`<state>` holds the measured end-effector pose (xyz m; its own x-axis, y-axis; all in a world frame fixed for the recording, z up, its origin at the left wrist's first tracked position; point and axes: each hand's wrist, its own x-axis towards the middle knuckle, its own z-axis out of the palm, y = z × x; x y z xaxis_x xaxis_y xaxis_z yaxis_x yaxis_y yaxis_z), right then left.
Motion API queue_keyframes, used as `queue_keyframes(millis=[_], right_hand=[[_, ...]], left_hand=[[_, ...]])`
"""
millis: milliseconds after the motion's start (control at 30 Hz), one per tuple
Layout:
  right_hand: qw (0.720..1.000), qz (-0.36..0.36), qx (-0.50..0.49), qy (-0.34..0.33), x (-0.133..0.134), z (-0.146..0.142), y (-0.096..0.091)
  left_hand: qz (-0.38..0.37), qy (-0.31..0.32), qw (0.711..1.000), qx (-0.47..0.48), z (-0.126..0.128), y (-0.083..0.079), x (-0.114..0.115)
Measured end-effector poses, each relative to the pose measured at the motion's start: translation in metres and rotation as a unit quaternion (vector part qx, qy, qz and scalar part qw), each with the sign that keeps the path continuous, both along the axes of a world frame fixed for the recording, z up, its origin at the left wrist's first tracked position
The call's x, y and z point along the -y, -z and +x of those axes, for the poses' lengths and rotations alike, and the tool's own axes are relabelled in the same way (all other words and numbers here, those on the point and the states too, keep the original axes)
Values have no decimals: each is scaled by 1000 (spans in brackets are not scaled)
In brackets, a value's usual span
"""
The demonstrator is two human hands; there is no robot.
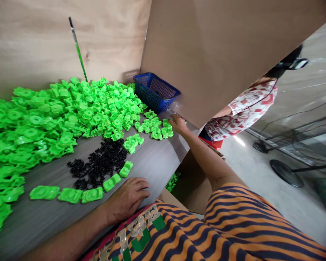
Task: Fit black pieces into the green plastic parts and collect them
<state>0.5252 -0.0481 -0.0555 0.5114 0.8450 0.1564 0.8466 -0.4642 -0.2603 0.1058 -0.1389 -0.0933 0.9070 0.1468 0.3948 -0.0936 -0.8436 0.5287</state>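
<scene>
My left hand (132,195) lies palm down on the grey tabletop (157,165), fingers stretched out and holding nothing. Just beyond it runs a curved row of green plastic car-shaped pieces (92,195), beside a heap of small black plastic parts (105,159). My right hand (178,124) reaches to the far right of the table, its fingers closed at a clear plastic piece (174,108) whose exact kind I cannot make out. Small green pieces (152,126) lie next to that hand. A blue basket (157,98) stands right behind the clear piece.
A large pile of green pieces (59,116) covers the table's back and left. A green-and-dark stick (80,54) stands against the wooden wall. The brown partition (201,54) borders the right; a person in a patterned shirt (241,108) is beyond. Below sits an open cardboard box (195,181).
</scene>
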Motion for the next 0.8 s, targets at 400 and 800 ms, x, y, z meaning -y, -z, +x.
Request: queue_keyframes(millis=[400,800], right_hand=[[990,-33,20,136,23,67,-6],[990,-52,54,116,16,58,-1]], left_hand=[[-10,-2,1000,2,1,9,1],[-3,8,1000,-2,1,2,-1]])
